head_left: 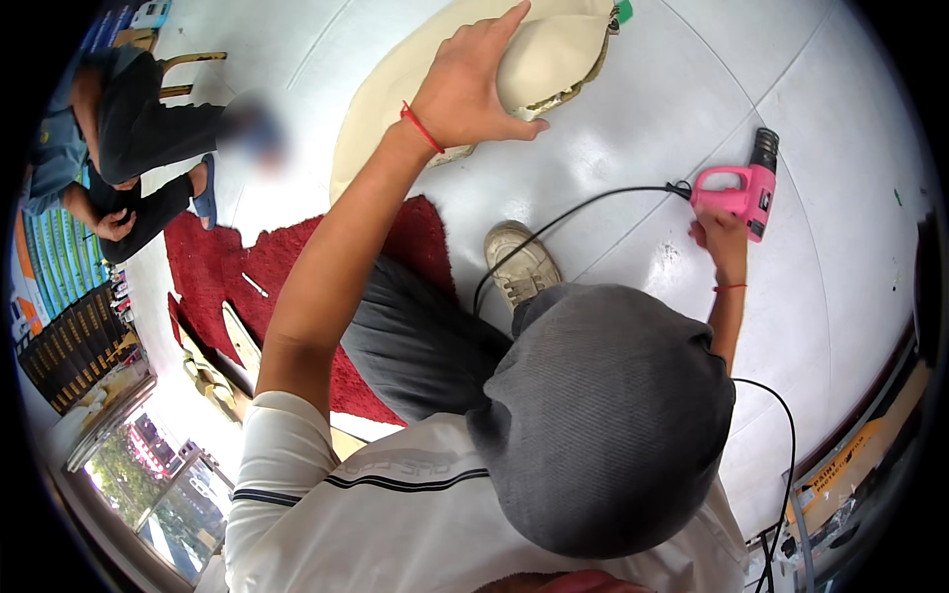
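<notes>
My left hand is stretched over a cream, smooth-covered curved panel, fingers spread and thumb apart. It seems to rest on the panel, though its palm side is hidden. The panel has a rough, unfinished edge, and a small green piece shows at its far corner. To the right, my right hand is closed at the handle of a pink heat gun. The gun's dark nozzle points away from me. Its black cord curves left across the floor toward my shoe.
A red mat lies under my left leg, with cream trim pieces on the left. My bent knee fills the lower middle. Another person sits at the far left. Boxes stand along the right edge.
</notes>
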Available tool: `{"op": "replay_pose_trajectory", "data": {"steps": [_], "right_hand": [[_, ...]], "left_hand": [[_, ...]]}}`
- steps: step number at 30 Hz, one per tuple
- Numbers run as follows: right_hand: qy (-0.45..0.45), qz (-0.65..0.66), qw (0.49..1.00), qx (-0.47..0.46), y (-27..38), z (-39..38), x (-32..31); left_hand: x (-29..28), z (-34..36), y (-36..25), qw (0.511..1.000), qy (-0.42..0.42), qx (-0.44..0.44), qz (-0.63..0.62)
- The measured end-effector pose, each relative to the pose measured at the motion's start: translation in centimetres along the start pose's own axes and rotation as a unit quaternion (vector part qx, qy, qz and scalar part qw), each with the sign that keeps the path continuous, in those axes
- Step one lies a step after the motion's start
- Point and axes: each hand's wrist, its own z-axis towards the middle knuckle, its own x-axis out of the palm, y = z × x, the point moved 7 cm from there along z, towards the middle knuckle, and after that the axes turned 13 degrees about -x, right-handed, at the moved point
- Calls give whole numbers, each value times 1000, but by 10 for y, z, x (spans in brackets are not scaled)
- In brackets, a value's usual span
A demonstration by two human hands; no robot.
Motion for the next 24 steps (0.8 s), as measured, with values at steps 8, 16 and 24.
{"op": "replay_pose_trajectory", "data": {"steps": [8,16,24], "right_hand": [[-45,196,953,-226,233,-21,77],[-63,167,960,-217,233,-7,100],[64,306,937,-156,220,-21,101]], "left_hand": [[41,-1,-22,999,-12,-35,37],[42,-3,-24,998,-19,-41,44],[42,-4,-20,998,-24,-48,38]]}}
